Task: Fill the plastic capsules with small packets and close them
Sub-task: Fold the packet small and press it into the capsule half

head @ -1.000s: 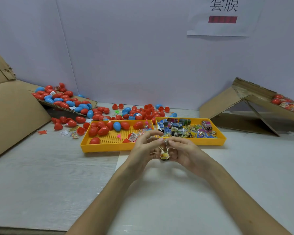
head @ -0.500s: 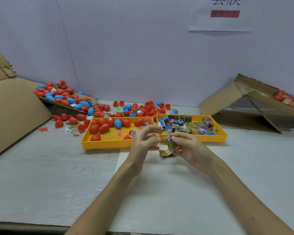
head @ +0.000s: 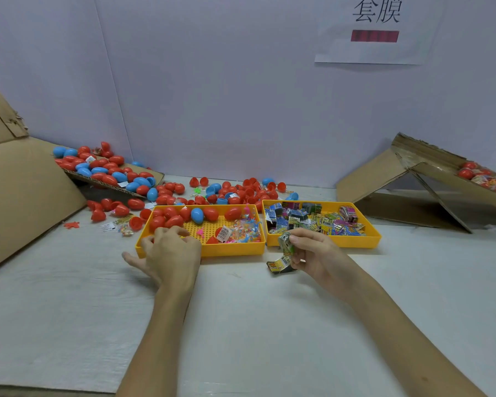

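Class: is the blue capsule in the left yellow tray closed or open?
Closed: the blue capsule shows a whole egg shape with no open rim, lying in the yellow tray.

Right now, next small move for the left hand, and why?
Probably close the left hand on a red capsule in the yellow tray: it hovers there with nothing visible in its grip, while the right hand pinches the packets.

I saw bright, even light; shadow pooled under the brown cardboard ramp [head: 370,179] beyond the right hand [head: 315,250]; edges bowed.
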Tool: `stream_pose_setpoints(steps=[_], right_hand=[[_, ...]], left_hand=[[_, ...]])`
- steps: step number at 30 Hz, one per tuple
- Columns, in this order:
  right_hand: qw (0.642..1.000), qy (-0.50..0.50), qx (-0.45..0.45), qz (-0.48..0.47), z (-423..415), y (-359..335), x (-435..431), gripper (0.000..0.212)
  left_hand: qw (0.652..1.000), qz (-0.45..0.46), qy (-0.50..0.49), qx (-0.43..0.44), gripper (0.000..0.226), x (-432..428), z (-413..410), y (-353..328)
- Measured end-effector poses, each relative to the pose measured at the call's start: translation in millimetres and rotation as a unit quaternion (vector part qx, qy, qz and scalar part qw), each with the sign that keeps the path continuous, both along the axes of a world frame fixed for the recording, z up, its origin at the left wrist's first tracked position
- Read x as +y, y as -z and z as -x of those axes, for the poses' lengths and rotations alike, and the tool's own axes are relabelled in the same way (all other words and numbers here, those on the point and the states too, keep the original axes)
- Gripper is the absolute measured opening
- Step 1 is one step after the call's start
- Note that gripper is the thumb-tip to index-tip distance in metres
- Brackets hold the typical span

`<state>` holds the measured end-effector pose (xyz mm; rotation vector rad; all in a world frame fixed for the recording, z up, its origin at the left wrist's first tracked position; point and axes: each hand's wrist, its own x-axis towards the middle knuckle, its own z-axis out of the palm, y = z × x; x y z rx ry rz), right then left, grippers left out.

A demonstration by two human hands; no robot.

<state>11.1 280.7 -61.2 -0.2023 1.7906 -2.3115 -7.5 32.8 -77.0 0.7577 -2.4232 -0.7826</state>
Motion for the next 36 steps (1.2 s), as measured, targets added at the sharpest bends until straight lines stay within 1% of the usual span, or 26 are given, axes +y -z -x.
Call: stream_pose_setpoints(steps=[2,4,6,7,9,10,11,12,14,15,17,19,22,24,26,29,33,36], right_hand=[[1.000,-0.001,0.000,-0.001,-1,-1,0,0.008],[1.000,-0.001,0.000,-0.002,-1,-2,0,0.004],[1.000,-0.001,-0.001,-0.005,-2,-3,-1,0.003],[1.000,-0.001,-0.001,-0.008,-2,-3,-1,0.004],[1.000,0.000,-0.003,-0.011,-3,-3,-2,0.005],[1.000,0.000,-0.003,-0.009,-3,-3,-2,0.004],[1.000,0.002,-0.005,-0.005,-4,-4,-3,0.003],[1.000,0.005,-0.007,0.001,-4,-4,-3,0.003],[1.000,0.012,-0.014,0.008,-4,-5,-2,0.005],[1.000,0.015,-0.015,0.008,-4,-6,-1,0.005],[1.000,0.015,-0.010,0.002,-4,-7,0,0.007],[1.000,0.011,-0.002,-0.002,-4,-7,0,0.008],[1.000,0.022,0.004,-0.004,-3,-7,0,0.012],[0.999,0.044,0.005,-0.006,-2,-8,0,0.011],[0.998,0.060,0.009,-0.005,-1,-8,1,0.012],[0.997,0.070,0.015,0.003,2,-6,1,0.017],[0.997,0.068,0.021,-0.011,3,-4,1,0.030],[0.997,0.065,0.025,-0.018,3,-3,1,0.032]], left_hand=[[1.000,-0.006,-0.010,0.002,0.018,0,0,0],[0.999,-0.017,-0.021,0.040,0.019,0,0,-3],[0.995,0.008,-0.010,0.100,0.028,3,-3,-5],[0.988,0.035,0.010,0.152,0.032,7,-4,-7],[0.954,0.058,0.095,0.278,0.031,15,-8,-10],[0.931,0.042,0.156,0.329,0.028,21,-9,-12],[0.910,0.009,0.220,0.350,0.024,27,-11,-14],[0.896,-0.041,0.279,0.344,0.021,34,-14,-15],[0.865,-0.184,0.372,0.282,0.014,48,-19,-16],[0.848,-0.236,0.405,0.247,0.011,53,-21,-15],[0.832,-0.269,0.447,0.188,0.007,58,-21,-13],[0.814,-0.303,0.476,0.140,0.008,59,-20,-12],[0.778,-0.397,0.476,0.103,0.015,56,-20,-14],[0.753,-0.443,0.476,0.101,0.024,54,-20,-15],[0.741,-0.459,0.478,0.107,0.032,52,-19,-15],[0.739,-0.458,0.483,0.107,0.026,52,-18,-14],[0.742,-0.448,0.487,0.102,0.024,53,-19,-15],[0.757,-0.427,0.482,0.108,0.024,53,-18,-14]])
